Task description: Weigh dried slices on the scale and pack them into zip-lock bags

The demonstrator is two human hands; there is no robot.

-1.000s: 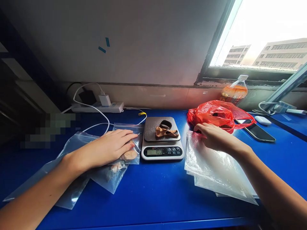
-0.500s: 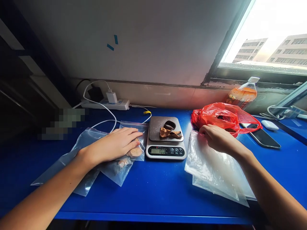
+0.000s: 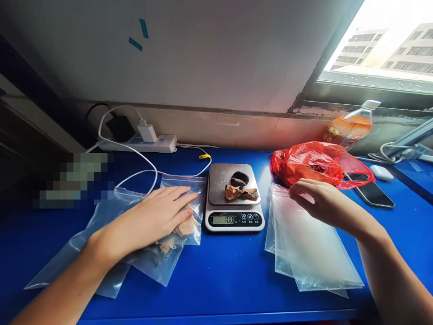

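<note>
My left hand (image 3: 158, 212) lies flat, fingers spread, on a pile of clear zip-lock bags (image 3: 149, 266) holding pale brown chunks (image 3: 186, 227). Just right of its fingertips stands a kitchen scale (image 3: 234, 221), whose display seems to read 10.0. On its steel plate rest a dark curved piece (image 3: 240, 178) and brown, bark-like curled pieces (image 3: 233, 192). My right hand (image 3: 321, 203) is closed in a pinch at the top edge of a fanned stack of flat zip-lock bags (image 3: 318, 253). Its fingertips are partly hidden.
Behind my right hand lies a red plastic bag (image 3: 304, 162), with a phone (image 3: 375, 192), a white case (image 3: 381, 172) and an orange drink bottle (image 3: 352, 128) near it. A power strip (image 3: 162, 143) with white cables sits along the wall at back left.
The flat bags at right have fanned out more, and my right hand has shifted slightly at their top edge. My left hand stays on the filled bags. The camera view has tilted down a little.
</note>
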